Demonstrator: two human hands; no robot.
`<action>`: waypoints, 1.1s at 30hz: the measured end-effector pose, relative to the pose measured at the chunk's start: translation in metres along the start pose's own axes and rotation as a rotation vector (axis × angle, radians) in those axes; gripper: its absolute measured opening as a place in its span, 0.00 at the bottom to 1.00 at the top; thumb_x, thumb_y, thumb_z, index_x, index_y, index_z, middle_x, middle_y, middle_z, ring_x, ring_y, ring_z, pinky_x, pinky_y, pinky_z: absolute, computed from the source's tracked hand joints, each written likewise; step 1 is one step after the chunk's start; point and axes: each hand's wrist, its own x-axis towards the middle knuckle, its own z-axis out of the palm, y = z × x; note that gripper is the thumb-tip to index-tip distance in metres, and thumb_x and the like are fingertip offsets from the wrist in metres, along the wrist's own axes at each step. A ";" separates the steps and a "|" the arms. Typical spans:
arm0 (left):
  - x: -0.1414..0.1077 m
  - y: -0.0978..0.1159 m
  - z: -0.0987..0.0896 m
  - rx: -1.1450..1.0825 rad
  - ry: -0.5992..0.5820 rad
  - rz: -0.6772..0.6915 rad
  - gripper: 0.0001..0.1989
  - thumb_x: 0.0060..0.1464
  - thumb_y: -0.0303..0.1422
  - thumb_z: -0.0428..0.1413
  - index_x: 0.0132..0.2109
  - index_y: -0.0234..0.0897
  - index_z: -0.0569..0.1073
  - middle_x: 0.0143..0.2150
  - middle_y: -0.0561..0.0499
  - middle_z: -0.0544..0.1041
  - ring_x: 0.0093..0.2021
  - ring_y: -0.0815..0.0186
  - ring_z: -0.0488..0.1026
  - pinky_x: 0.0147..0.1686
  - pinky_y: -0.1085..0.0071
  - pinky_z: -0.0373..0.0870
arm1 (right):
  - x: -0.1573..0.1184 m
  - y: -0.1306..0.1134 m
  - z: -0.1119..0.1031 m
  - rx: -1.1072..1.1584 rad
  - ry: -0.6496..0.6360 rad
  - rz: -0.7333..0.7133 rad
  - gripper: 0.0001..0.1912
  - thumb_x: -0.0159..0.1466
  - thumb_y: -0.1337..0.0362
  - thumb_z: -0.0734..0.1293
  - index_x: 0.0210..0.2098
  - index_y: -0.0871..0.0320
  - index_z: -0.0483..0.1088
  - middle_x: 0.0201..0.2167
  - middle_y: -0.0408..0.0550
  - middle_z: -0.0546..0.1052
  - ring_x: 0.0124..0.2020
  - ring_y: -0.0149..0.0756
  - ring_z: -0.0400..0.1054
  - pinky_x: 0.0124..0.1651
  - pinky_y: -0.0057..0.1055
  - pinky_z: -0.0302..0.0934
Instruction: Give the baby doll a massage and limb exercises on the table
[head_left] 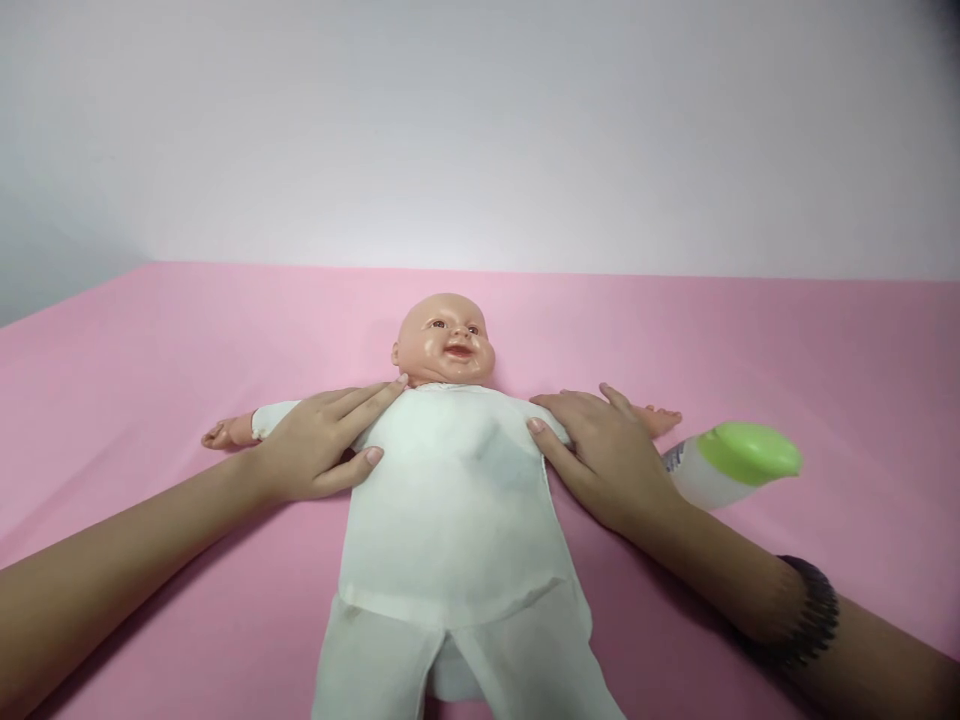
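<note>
A baby doll (450, 500) with a hard plastic head and a white cloth body lies on its back, its arms stretched out to both sides. My left hand (322, 440) rests on the doll's shoulder and upper arm at the left, fingers extended toward its neck. On the other side my right hand (596, 440) lies over the opposite shoulder and arm, its fingers spread and the thumb at the edge of the chest. The doll's legs run out of view at the bottom.
A pink surface (187, 560) lies under the doll, with a pale wall (480, 130) behind it. Beyond my right wrist, a whitish bottle with a light green cap (750, 455) lies tilted, partly hidden. A dark coiled band (814, 610) circles my right forearm.
</note>
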 end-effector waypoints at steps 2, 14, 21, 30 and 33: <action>-0.001 -0.011 -0.005 0.037 -0.050 0.066 0.35 0.72 0.42 0.43 0.79 0.40 0.42 0.70 0.36 0.70 0.65 0.50 0.73 0.59 0.58 0.74 | 0.002 0.006 -0.001 -0.039 0.010 -0.003 0.26 0.73 0.46 0.53 0.44 0.56 0.76 0.45 0.52 0.83 0.51 0.53 0.76 0.71 0.65 0.48; -0.008 -0.037 -0.026 0.119 -0.335 -0.177 0.31 0.63 0.45 0.49 0.68 0.40 0.70 0.51 0.39 0.83 0.47 0.47 0.81 0.48 0.55 0.76 | 0.000 0.016 -0.010 -0.098 0.007 -0.297 0.20 0.64 0.57 0.59 0.50 0.58 0.74 0.48 0.56 0.82 0.47 0.55 0.75 0.54 0.57 0.60; -0.011 -0.026 -0.027 0.375 -0.324 -0.492 0.34 0.65 0.52 0.47 0.70 0.40 0.68 0.54 0.38 0.83 0.50 0.43 0.81 0.47 0.54 0.74 | -0.008 0.019 -0.002 -0.162 0.163 -0.185 0.23 0.57 0.66 0.59 0.50 0.57 0.73 0.46 0.55 0.82 0.50 0.57 0.76 0.58 0.59 0.61; -0.023 -0.041 -0.028 0.268 -0.086 -0.780 0.26 0.60 0.47 0.55 0.63 0.43 0.71 0.57 0.44 0.81 0.54 0.44 0.79 0.42 0.58 0.72 | -0.013 0.026 -0.007 -0.084 0.254 0.119 0.17 0.60 0.56 0.65 0.47 0.53 0.73 0.48 0.56 0.80 0.53 0.66 0.72 0.57 0.71 0.59; -0.023 -0.046 -0.029 0.179 -0.017 -0.892 0.25 0.57 0.43 0.57 0.60 0.43 0.71 0.54 0.44 0.81 0.52 0.44 0.79 0.43 0.57 0.72 | -0.010 0.036 -0.004 0.006 0.312 0.209 0.23 0.58 0.49 0.71 0.50 0.52 0.73 0.53 0.59 0.77 0.60 0.69 0.66 0.58 0.69 0.59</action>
